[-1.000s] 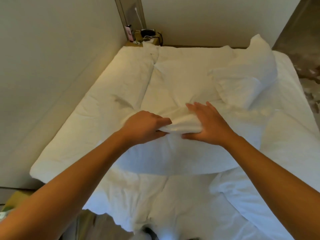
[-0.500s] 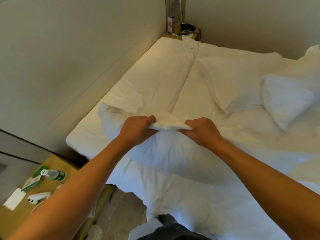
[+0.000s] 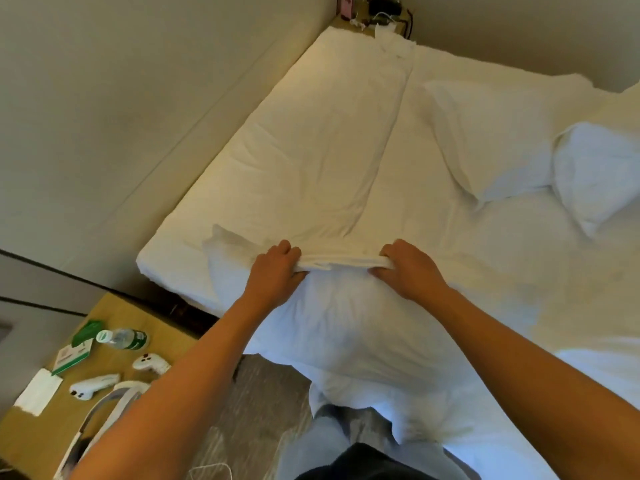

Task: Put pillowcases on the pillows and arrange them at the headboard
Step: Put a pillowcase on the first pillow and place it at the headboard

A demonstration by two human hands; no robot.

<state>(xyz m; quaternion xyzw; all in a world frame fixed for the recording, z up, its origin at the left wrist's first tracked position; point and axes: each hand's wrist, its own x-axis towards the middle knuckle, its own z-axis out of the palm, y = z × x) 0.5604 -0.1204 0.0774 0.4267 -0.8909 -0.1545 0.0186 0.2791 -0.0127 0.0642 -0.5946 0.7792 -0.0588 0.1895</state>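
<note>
A white pillow [image 3: 346, 327] lies across the near left edge of the bed [image 3: 311, 150], partly hanging over the side. A bunched white pillowcase edge [image 3: 341, 263] runs between my hands along the pillow's far side. My left hand [image 3: 273, 271] grips its left end with curled fingers. My right hand [image 3: 408, 268] grips its right end the same way. Two more white pillows lie to the right: a flat one [image 3: 491, 140] and a plump one [image 3: 599, 174] at the frame's edge.
A beige padded wall [image 3: 121, 116] runs along the bed's left side. A wooden bedside table [image 3: 41, 431] at lower left holds a water bottle [image 3: 121, 338], a green booklet, paper and white controllers. A far nightstand [image 3: 377, 15] carries cables and small devices.
The view swung left and down, bringing the bedside table in. My hands moved apart along the pillowcase edge, stretching it wider across the pillow, which shifted toward the bed's left edge.
</note>
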